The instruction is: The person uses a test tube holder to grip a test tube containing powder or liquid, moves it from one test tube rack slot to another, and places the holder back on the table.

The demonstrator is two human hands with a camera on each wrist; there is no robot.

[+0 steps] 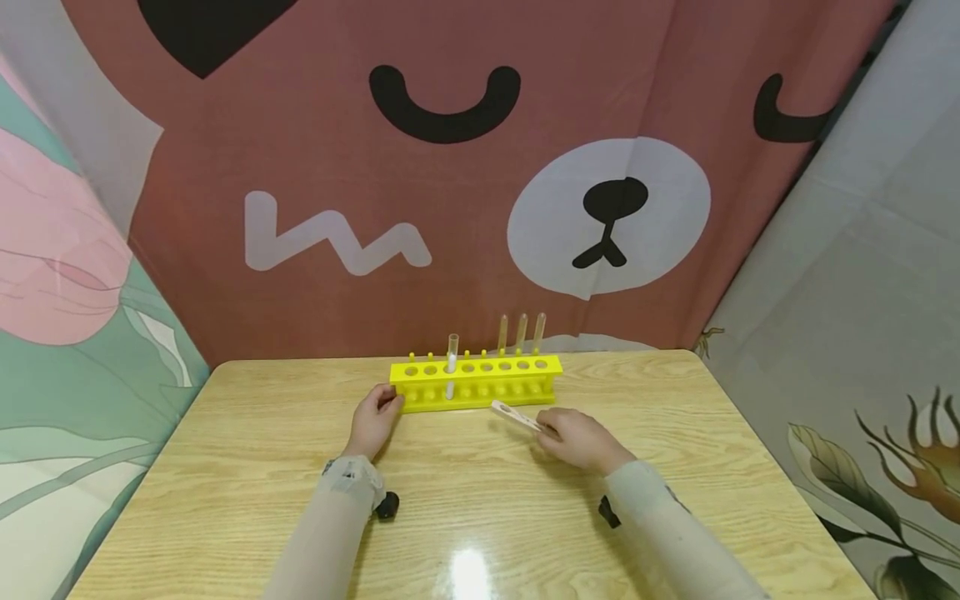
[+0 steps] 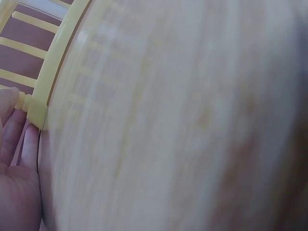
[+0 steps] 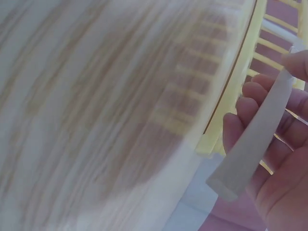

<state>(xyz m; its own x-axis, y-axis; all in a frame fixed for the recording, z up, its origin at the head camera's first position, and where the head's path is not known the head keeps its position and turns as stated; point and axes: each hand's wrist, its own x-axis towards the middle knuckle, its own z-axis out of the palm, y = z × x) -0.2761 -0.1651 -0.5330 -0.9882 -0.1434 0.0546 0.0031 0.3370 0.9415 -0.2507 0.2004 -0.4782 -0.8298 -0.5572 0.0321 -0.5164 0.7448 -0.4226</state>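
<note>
A yellow test tube rack (image 1: 477, 377) stands at the table's back edge. My left hand (image 1: 372, 421) grips its left end; in the left wrist view, thumb and fingers (image 2: 9, 108) pinch the rack's end. One upright test tube (image 1: 453, 345) with something white in its lower part sits in a hole left of the rack's middle. Three clear test tubes (image 1: 521, 333) stand upside down on the back pegs at the right. In front of the rack's right half, my right hand (image 1: 581, 437) holds a pale wooden test tube clamp (image 1: 516, 416), its tip pointing left toward the rack.
The wooden table (image 1: 480, 492) extends in front of the rack and to both sides. A curtain printed with a bear (image 1: 450, 183) hangs right behind the table, with patterned cloths at left and right. Dark wrist-camera pieces (image 1: 387, 506) sit below both wrists.
</note>
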